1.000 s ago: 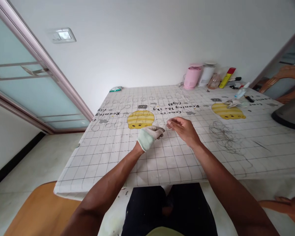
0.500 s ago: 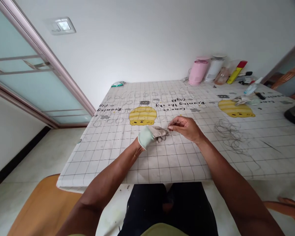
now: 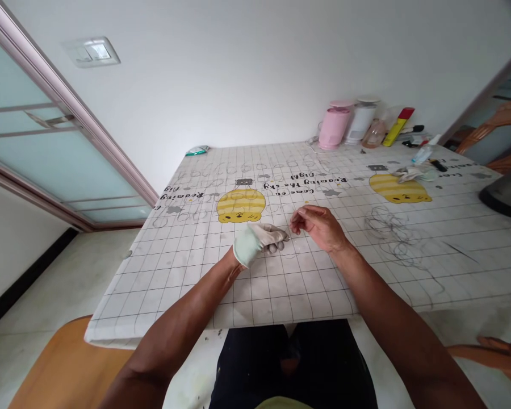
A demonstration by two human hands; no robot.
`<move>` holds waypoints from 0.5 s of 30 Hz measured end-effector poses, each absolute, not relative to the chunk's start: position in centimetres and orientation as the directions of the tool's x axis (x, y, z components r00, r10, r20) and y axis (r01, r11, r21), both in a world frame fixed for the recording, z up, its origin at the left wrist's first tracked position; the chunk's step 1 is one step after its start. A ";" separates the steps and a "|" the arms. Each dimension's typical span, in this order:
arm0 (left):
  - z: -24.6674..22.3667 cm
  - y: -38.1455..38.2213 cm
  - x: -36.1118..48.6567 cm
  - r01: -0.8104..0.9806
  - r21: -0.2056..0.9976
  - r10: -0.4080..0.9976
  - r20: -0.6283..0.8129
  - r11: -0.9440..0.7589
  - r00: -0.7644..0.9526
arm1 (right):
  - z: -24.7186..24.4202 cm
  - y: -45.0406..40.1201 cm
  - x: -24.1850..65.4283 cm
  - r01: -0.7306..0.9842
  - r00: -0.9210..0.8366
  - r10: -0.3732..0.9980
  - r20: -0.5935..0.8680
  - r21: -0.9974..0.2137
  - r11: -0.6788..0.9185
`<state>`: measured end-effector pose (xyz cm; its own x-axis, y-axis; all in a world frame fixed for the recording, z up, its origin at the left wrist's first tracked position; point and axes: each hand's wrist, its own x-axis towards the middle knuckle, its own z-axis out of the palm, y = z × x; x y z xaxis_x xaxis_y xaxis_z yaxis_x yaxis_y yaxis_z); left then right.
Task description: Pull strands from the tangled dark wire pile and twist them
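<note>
My left hand (image 3: 262, 241) wears a pale glove with a light green cuff. Its thumb and forefinger are pinched together just above the tablecloth, on something too small to make out. Close to its right is my bare right hand (image 3: 319, 227), fingers loosely bent and a little apart, with nothing visible between them. A small gap separates the two hands. Beyond them, thin wire-like rings (image 3: 202, 216) lie in rows on the cloth. To the right lies a loose tangle of thin dark wire or thread (image 3: 389, 233).
A checked tablecloth (image 3: 187, 272) covers the table. Along the back stand a pink cylinder (image 3: 334, 128), a white one (image 3: 361, 122), a bottle (image 3: 373, 134) and a yellow-red can (image 3: 398, 128). A crumpled glove (image 3: 417, 172) and a thin pointed tool (image 3: 460, 251) lie right. An orange-brown seat (image 3: 63, 363) is at lower left.
My right hand has loosened its pinch, and its fingertips have moved slightly away from the left. My left hand keeps its pinch. The whole view has shifted a little.
</note>
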<state>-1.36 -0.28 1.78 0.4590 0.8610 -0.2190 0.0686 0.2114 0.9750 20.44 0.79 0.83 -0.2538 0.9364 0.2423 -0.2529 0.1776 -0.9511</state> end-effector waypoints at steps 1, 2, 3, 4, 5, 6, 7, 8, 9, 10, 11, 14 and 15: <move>1.7 -0.3 -1.3 0.080 0.976 0.862 -0.216 0.202 0.458 | 0.9 0.8 20.3 -0.244 -0.240 0.945 0.220 -0.956 0.161; 1.6 -0.3 -1.2 0.094 0.977 0.865 -0.213 0.191 0.454 | 0.9 0.7 20.1 -0.228 -0.221 0.954 0.201 -0.962 0.150; 1.6 -0.3 -1.1 0.112 0.977 0.869 -0.212 0.181 0.447 | 1.0 0.7 20.0 -0.211 -0.197 0.962 0.189 -0.967 0.146; 1.6 -0.3 -1.0 0.131 0.976 0.874 -0.213 0.172 0.438 | 1.1 0.7 19.9 -0.195 -0.171 0.968 0.183 -0.969 0.148; 1.6 -0.2 -0.8 0.150 0.975 0.879 -0.216 0.167 0.426 | 1.1 0.8 19.9 -0.184 -0.144 0.973 0.182 -0.971 0.154; 1.7 -0.2 -0.7 0.164 0.973 0.886 -0.219 0.164 0.409 | 1.2 0.8 19.9 -0.180 -0.123 0.975 0.183 -0.971 0.159; 1.7 -0.2 -0.5 0.173 0.971 0.895 -0.219 0.162 0.390 | 1.2 0.8 19.9 -0.183 -0.107 0.977 0.182 -0.970 0.161; 1.8 -0.2 -0.4 0.178 0.971 0.902 -0.215 0.158 0.374 | 1.2 0.8 20.0 -0.190 -0.100 0.979 0.179 -0.969 0.158; 1.9 -0.2 -0.3 0.179 0.972 0.908 -0.209 0.152 0.362 | 1.2 0.8 20.0 -0.201 -0.100 0.980 0.172 -0.968 0.149; 1.9 -0.2 -0.3 0.179 0.974 0.914 -0.198 0.141 0.354 | 1.2 0.8 20.1 -0.208 -0.109 0.981 0.163 -0.968 0.138; 1.9 -0.2 -0.3 0.179 0.975 0.918 -0.186 0.129 0.350 | 1.2 0.8 20.2 -0.212 -0.121 0.981 0.154 -0.969 0.126; 1.9 -0.2 -0.4 0.189 0.976 0.922 -0.172 0.111 0.346 | 1.1 0.9 20.3 -0.206 -0.160 0.977 0.138 -0.973 0.104; 2.0 -0.2 -0.4 0.198 0.974 0.922 -0.178 0.114 0.343 | 1.2 0.9 20.4 -0.207 -0.170 0.975 0.140 -0.973 0.104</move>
<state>-0.40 -0.21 1.96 0.3429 0.9223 -0.1781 0.1978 0.1144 0.9735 20.41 0.87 1.18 -0.1701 0.9754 0.1402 -0.2068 0.1038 -0.9729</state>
